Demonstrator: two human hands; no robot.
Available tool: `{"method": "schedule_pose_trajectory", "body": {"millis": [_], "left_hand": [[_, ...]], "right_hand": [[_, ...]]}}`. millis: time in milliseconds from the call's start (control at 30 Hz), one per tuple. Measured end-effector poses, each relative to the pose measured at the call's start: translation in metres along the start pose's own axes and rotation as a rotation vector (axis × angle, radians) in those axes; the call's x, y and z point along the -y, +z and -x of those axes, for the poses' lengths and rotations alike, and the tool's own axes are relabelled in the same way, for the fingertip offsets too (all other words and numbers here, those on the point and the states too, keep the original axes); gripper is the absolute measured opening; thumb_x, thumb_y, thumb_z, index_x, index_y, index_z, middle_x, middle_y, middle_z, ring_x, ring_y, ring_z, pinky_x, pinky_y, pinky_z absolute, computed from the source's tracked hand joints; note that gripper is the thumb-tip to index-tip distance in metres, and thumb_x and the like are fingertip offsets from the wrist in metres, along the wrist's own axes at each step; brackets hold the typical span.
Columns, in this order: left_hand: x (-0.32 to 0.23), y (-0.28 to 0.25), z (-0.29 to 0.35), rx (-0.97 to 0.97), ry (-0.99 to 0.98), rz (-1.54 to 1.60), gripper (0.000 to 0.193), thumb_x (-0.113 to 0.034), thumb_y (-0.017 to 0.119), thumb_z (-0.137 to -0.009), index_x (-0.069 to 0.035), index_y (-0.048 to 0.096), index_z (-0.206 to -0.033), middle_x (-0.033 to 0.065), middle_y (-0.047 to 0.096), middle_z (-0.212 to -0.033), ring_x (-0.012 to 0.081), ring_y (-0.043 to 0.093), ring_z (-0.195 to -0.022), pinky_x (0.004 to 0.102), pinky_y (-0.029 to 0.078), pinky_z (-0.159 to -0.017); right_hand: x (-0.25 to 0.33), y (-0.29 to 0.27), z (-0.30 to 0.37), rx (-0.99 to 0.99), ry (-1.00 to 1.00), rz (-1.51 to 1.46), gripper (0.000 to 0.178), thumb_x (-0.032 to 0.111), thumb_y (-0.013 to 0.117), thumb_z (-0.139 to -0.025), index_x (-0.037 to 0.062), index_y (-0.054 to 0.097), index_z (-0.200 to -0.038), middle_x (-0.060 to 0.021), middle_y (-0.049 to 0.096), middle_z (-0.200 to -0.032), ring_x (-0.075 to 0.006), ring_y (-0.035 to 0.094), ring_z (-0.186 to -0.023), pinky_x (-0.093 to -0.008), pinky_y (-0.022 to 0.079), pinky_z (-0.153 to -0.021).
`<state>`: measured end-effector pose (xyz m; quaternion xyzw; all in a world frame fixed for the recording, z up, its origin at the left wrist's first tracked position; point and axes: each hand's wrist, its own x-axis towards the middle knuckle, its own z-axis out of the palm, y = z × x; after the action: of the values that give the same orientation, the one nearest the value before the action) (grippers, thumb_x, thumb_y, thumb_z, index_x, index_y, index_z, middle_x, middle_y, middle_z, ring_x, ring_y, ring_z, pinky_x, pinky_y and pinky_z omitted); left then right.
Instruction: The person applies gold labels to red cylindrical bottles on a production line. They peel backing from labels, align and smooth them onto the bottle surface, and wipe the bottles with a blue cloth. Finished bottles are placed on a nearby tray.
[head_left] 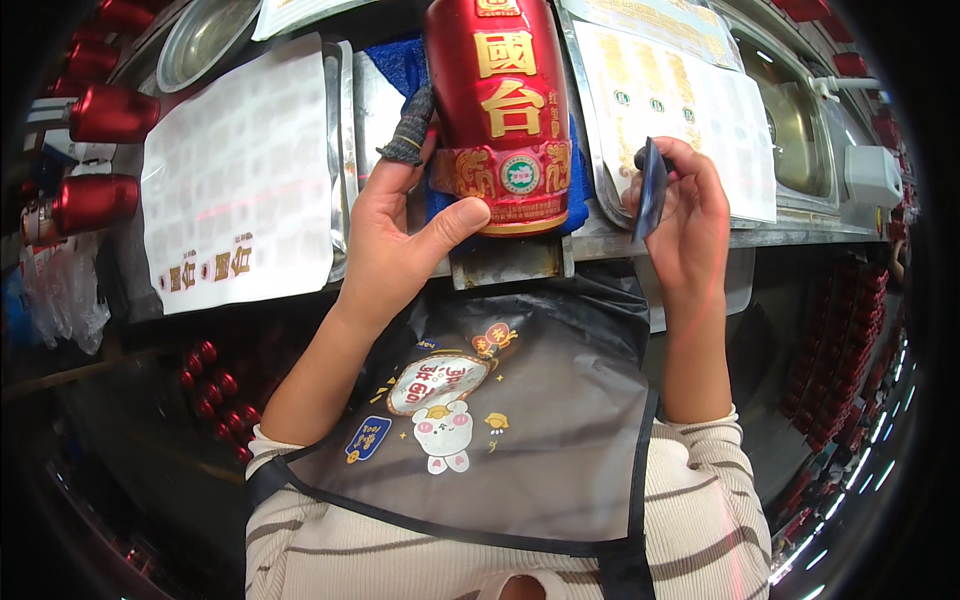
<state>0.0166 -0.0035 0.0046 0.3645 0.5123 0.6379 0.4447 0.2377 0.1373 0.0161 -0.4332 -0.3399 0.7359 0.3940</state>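
A glossy red bottle [452,105] with gold lettering, a dragon-patterned band and a round green-and-white emblem lies on a blue towel [402,62], its base toward me. My left hand [385,235] grips its lower left side, thumb on the band near the base; a dark knitted finger cover [410,128] is on one finger. To the right of the bottle, my right hand [695,210] pinches a thin, dark blue flat piece [651,190], seen nearly edge-on, that looks like a scraper. It is held apart from the bottle, over the edge of a decal sheet [700,150].
On the left lies another decal sheet [240,150] on a tray, mostly bare, with a few gold-brown decals at its near edge. A round metal bowl [200,45] stands behind it. Right are a water-filled basin [800,130] and a white container [873,180]. Red bottles [100,205] line the left.
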Motion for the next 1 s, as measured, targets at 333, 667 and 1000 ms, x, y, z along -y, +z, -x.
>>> {"method": "schedule_pose_trajectory", "body": {"millis": [333,667,1000], "left_hand": [[0.003,-0.001,0.001,-0.03,0.058,-0.097,0.075,-0.013,0.079,-0.087,0.003,0.039,-0.148,0.0101,0.052,-0.14,0.0191,0.051,-0.127,0.033,0.04,-0.109],[0.005,-0.004,0.002,-0.027,0.005,-0.14,0.078,-0.019,0.082,-0.085,0.002,0.041,-0.147,0.0118,0.051,-0.14,0.0216,0.046,-0.132,0.0348,0.032,-0.114],[-0.002,0.002,-0.009,0.076,0.198,-0.988,0.112,-0.044,0.093,-0.06,-0.003,0.035,-0.147,0.0229,0.034,-0.15,0.0381,0.016,-0.147,0.0647,-0.004,-0.116]], "right_hand": [[0.004,0.045,0.032,0.059,-0.52,0.788,0.02,0.004,0.071,-0.086,0.0,0.063,-0.104,-0.0073,0.068,-0.094,-0.0126,0.064,-0.085,-0.0285,0.053,-0.075],[0.005,0.041,0.022,0.044,-0.368,0.625,0.02,0.007,0.072,-0.089,-0.0016,0.061,-0.103,-0.0038,0.066,-0.091,-0.0086,0.062,-0.08,-0.0222,0.053,-0.07],[0.012,0.034,0.044,0.267,-0.198,0.388,0.038,0.003,0.068,-0.09,-0.0023,0.056,-0.126,-0.0084,0.063,-0.114,-0.012,0.059,-0.103,-0.0252,0.048,-0.09]]}}
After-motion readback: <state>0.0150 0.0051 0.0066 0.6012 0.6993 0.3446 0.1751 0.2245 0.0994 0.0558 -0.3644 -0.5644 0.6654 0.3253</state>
